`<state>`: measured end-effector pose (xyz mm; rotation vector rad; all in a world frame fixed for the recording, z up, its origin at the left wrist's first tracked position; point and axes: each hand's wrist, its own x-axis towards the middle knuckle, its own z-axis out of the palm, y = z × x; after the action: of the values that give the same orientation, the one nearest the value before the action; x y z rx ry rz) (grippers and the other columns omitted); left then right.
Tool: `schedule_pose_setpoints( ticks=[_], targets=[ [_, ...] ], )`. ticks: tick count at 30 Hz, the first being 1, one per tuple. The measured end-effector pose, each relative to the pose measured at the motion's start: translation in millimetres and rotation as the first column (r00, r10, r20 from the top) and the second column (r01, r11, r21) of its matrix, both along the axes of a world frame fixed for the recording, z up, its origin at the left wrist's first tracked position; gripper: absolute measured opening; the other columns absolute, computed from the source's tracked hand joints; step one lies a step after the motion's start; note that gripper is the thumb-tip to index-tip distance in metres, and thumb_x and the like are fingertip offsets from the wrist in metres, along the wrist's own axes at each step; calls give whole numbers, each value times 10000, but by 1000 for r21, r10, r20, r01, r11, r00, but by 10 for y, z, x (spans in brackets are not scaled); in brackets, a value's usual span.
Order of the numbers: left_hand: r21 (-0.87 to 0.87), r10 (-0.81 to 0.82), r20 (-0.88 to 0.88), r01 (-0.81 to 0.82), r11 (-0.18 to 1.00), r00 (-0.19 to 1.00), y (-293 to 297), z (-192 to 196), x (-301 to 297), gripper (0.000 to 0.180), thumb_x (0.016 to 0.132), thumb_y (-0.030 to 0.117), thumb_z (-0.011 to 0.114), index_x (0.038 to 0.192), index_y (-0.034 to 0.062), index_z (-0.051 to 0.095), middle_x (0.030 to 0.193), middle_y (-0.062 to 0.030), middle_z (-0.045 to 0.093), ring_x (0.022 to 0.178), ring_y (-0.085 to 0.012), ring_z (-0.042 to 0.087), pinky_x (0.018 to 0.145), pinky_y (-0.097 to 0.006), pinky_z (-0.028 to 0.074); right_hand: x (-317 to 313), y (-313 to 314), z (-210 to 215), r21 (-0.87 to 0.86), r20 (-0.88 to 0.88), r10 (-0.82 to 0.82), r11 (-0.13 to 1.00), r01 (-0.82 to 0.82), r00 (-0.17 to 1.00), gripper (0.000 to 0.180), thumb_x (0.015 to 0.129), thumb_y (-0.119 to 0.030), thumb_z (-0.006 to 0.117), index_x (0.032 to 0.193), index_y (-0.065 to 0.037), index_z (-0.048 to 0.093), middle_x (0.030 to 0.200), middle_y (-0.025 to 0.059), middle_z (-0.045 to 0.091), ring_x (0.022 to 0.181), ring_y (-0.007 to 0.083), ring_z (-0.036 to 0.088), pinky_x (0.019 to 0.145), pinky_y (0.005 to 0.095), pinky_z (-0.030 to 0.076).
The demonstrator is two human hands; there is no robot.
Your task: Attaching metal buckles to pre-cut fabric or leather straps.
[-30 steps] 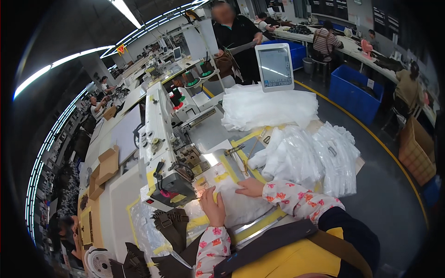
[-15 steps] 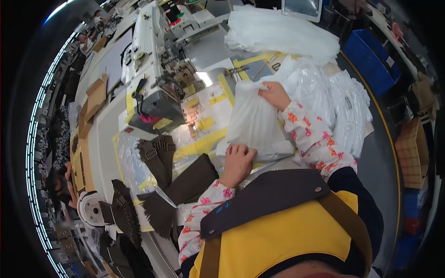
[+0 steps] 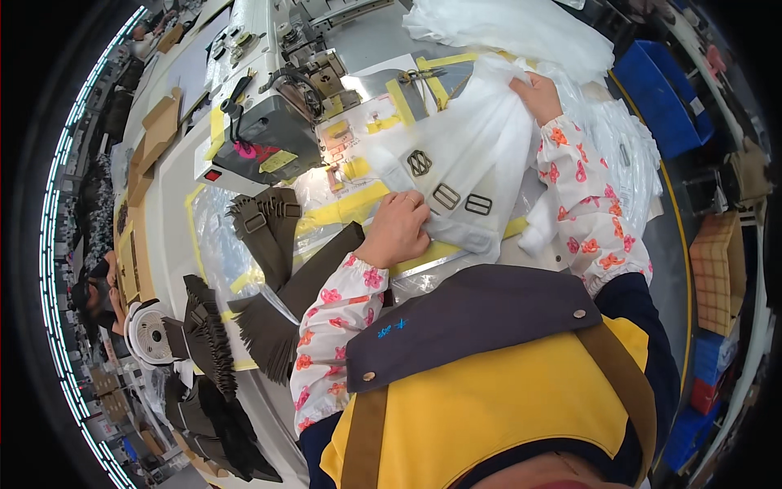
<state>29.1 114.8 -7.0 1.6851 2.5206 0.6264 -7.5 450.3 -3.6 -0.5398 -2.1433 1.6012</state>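
My right hand (image 3: 538, 96) is closed on the upper right corner of a thin, translucent white plastic bag (image 3: 472, 114), lifting it into folds. My left hand (image 3: 397, 228) has its fingers curled on the bag's lower left edge, pressing or pinching it. Three dark metal slide buckles show at the bag: an ornate one (image 3: 419, 163), and two plain ones, one in the middle (image 3: 445, 196) and one at the right (image 3: 478, 204). Whether they lie inside the bag or on it, I cannot tell. A pair of small scissors (image 3: 423, 74) lies beyond the bag.
A sewing machine (image 3: 273, 134) stands at left, near dark straps with buckles (image 3: 265, 220) and a dark strap bundle (image 3: 318, 269). White packed bags (image 3: 615, 155) are piled at right, with a larger white stack (image 3: 513, 33) behind. A blue crate (image 3: 664, 98) and a small fan (image 3: 149, 332) flank the table.
My right hand has moved right and farther away, spreading the white bag so that the buckles came into sight. My left hand has shifted slightly left. The view has tilted down.
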Motion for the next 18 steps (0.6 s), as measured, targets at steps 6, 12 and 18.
schedule_pose_setpoints(
  ticks=[6, 12, 18],
  targets=[
    [133, 18, -105, -4, 991, 994, 142, -86, 232, 320, 643, 79, 559, 960, 81, 520, 867, -62, 493, 864, -214, 479, 756, -344, 352, -185, 38, -97, 197, 47, 16, 980, -25, 999, 301, 735, -253, 615, 899, -2, 630, 748, 74, 644, 646, 142, 597, 629, 259, 454],
    [23, 67, -131, -65, 998, 989, -227, -184, 470, 353, 690, 98, 534, 1040, 140, 513, 830, -58, 486, 805, -221, 469, 715, -326, 359, -254, 385, -205, 354, 0, -23, 935, 22, 1000, 375, 723, -369, 606, 877, -29, 635, 722, 113, 627, 664, 198, 585, 649, 299, 436],
    [90, 145, 141, -158, 983, 979, -458, -191, 934, 430, 683, 72, 544, 1108, 110, 491, 892, -73, 494, 826, -258, 480, 757, -345, 391, -253, 457, -117, 690, 43, -180, 717, 101, 983, 387, 719, -379, 622, 859, -19, 611, 690, 122, 603, 698, 260, 584, 663, 311, 446]
  ],
)
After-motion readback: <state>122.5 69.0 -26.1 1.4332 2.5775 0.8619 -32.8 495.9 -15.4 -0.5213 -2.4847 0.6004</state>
